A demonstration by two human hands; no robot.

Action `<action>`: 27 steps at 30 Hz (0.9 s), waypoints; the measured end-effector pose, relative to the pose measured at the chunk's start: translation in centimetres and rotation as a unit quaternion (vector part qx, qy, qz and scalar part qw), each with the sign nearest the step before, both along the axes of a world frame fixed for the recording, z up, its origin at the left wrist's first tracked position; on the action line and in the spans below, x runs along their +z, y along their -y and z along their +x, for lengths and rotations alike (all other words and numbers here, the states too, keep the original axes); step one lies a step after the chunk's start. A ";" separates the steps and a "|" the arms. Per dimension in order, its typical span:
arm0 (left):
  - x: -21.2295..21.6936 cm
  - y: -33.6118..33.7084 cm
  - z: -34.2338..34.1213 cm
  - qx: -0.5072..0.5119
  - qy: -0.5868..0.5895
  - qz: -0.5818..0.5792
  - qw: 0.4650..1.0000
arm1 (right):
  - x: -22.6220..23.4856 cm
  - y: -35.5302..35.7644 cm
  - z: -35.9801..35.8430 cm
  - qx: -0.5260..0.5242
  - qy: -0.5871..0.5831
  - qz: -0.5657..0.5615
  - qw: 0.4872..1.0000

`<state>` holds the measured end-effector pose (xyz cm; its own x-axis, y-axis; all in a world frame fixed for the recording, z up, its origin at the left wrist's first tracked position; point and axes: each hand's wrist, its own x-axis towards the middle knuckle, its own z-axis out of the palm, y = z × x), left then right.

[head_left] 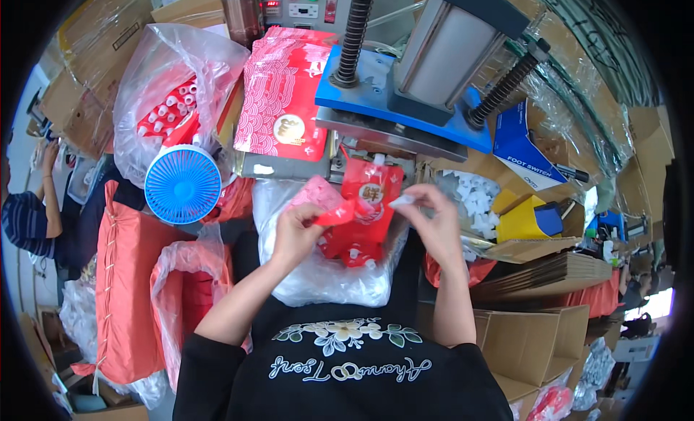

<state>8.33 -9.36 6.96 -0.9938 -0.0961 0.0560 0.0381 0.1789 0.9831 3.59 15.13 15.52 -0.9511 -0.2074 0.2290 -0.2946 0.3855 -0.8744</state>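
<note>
My left hand [295,236] pinches a red pouch [323,197] with a pink patterned face near its edge. Between the thumb and fingers of my right hand [439,224] is a small white plastic spout [402,201], a short way right of that pouch. Just beyond both hands, a red spouted pouch [383,181] with a round label hangs at the front of the blue press [405,88], its white spout up at the press. Below it, a clear plastic bag [329,287] on my lap holds more red spouted pouches [354,256].
A stack of flat red pouches [278,95] lies left of the press. Further left are a blue fan [182,184] and a clear bag [210,56] of spouted pouches. White spouts [471,204] fill a carton on the right, near a yellow and blue foot pedal [522,217]. Another person [35,218] works at far left.
</note>
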 end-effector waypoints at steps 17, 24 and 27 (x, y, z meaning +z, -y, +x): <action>0.7 -6.4 -6.3 -0.004 0.185 0.277 0.943 | -2.3 -9.2 -2.4 -0.217 -0.078 0.285 0.930; -0.5 -3.8 -8.5 -0.024 0.053 0.014 0.998 | -6.3 -8.7 -3.2 -0.151 -0.100 0.357 0.916; 1.7 0.8 -9.5 0.085 -0.133 -0.197 0.968 | -5.5 -8.1 -3.1 -0.143 -0.084 0.344 0.924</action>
<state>-1.13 -10.20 8.69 -0.9109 -0.1762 0.3732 0.2175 0.5635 0.7969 0.51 23.18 10.06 -0.9529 -0.1039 0.2851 -0.2030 0.9167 -0.3442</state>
